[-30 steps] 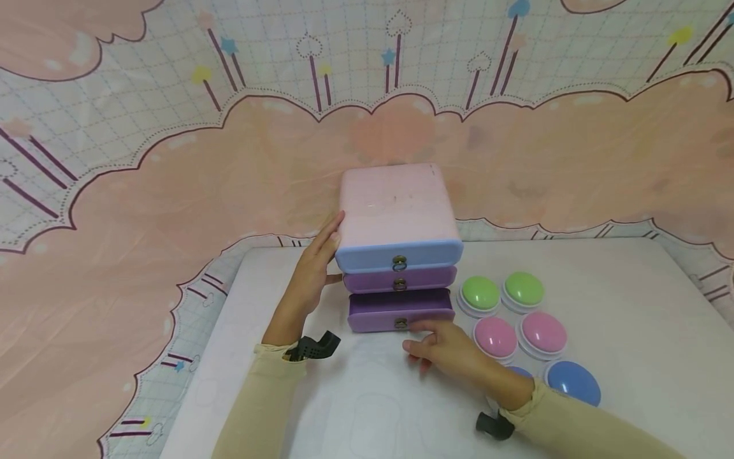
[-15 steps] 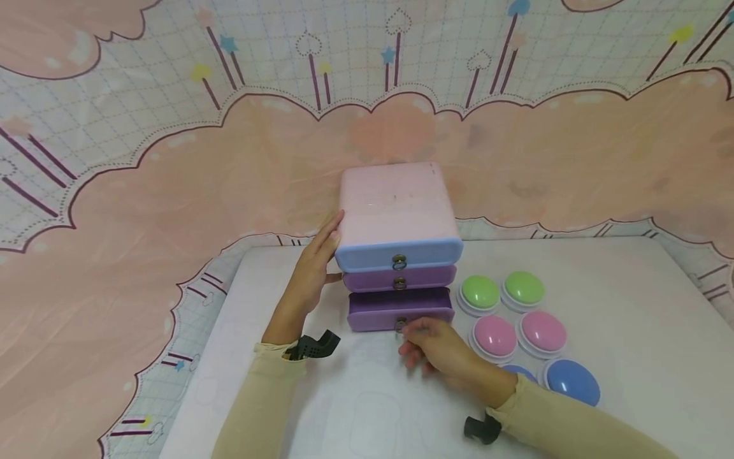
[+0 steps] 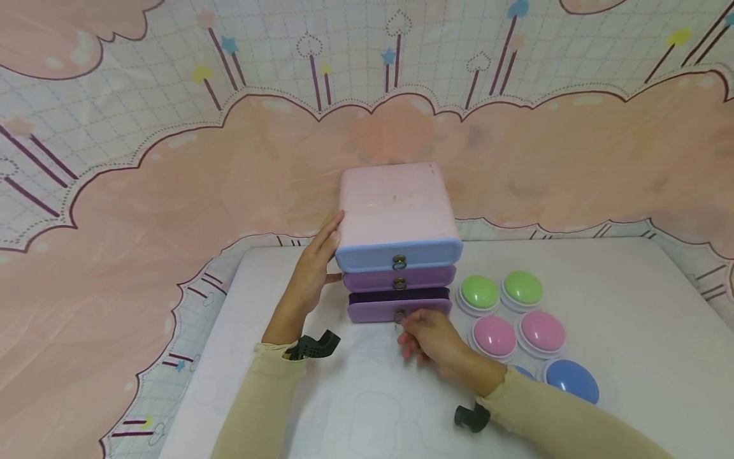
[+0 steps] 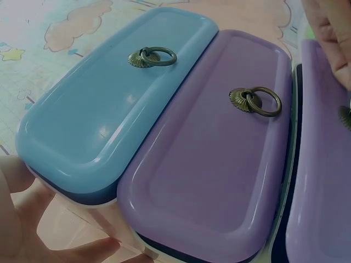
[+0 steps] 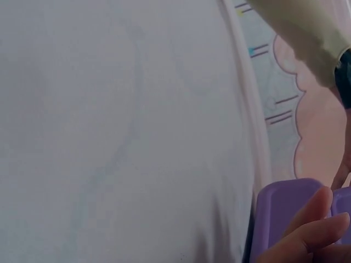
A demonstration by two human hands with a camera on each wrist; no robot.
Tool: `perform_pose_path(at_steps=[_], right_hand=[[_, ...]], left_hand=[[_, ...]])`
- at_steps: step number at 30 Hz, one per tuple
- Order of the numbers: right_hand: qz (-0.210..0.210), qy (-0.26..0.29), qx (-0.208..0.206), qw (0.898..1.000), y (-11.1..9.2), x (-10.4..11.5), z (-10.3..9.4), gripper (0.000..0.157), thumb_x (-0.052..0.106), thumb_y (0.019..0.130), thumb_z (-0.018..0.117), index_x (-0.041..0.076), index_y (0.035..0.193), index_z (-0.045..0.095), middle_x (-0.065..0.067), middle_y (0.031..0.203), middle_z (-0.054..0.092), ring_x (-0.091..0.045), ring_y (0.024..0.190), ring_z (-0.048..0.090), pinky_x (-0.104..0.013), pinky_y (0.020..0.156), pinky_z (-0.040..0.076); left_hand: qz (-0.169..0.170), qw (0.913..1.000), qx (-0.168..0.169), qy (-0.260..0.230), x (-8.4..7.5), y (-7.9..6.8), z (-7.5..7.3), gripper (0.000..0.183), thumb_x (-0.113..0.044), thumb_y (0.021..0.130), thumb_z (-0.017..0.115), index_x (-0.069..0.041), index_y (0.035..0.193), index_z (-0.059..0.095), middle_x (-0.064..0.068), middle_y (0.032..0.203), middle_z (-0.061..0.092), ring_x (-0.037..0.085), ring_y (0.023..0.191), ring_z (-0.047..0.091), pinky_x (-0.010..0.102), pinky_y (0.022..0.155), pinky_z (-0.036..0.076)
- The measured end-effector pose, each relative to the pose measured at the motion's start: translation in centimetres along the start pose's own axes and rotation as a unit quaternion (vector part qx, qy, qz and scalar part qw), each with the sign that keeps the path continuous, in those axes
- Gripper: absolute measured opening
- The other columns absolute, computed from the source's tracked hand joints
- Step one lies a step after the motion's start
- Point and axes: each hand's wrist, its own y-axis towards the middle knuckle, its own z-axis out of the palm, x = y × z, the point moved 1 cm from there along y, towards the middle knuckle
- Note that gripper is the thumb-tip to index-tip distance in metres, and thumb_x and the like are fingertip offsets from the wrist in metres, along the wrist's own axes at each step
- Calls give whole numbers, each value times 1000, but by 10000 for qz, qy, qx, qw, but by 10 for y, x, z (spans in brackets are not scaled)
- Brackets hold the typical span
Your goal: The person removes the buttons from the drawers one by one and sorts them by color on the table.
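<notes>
A small drawer cabinet (image 3: 395, 204) has a pink top, a blue top drawer (image 3: 367, 256) and two purple drawers. The bottom purple drawer (image 3: 373, 311) stands slightly pulled out, a dark gap above its front. My left hand (image 3: 312, 268) rests on the cabinet's left side with extended fingers; they spread along the pale side in the left wrist view. At the bottom drawer's front, my right hand (image 3: 432, 335) pinches the ring pull (image 3: 399, 315) between thumb and curled index finger. The middle purple drawer (image 4: 203, 142) and the blue one are pushed in, their brass rings hanging free.
Right of the cabinet stand round push buttons on white bases: two green (image 3: 480, 291), two pink (image 3: 495, 336) and two blue (image 3: 572, 381), one blue partly behind the right wrist. Everything rests on a white table (image 3: 344, 408) before a patterned cloth backdrop (image 3: 258, 159).
My right hand went from pointing at the bottom drawer's ring to pinching it, then moved forward. That drawer has slid further into the cabinet. The left hand stays in place.
</notes>
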Motion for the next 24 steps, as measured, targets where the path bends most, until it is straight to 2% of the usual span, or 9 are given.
perform_pose_path(at_steps=[7, 24], right_hand=[[61, -25, -2, 10000, 12, 4, -2, 17, 11, 104, 53, -2, 113, 58, -4, 78, 70, -11, 56, 62, -24, 47, 40], [146, -1, 59, 9999, 27, 10, -8, 21, 13, 105, 51, -2, 117, 58, -4, 82, 70, -7, 57, 61, -21, 48, 41]], left_hand=[[-56, 10000, -18, 23, 0, 0, 0, 49, -48, 108, 43, -45, 156, 37, -19, 170, 13, 38, 154, 25, 78, 99, 41], [-23, 9999, -15, 133, 1, 2, -1, 49, -49, 108, 43, -45, 156, 37, -13, 172, 11, 40, 154, 25, 78, 98, 41]])
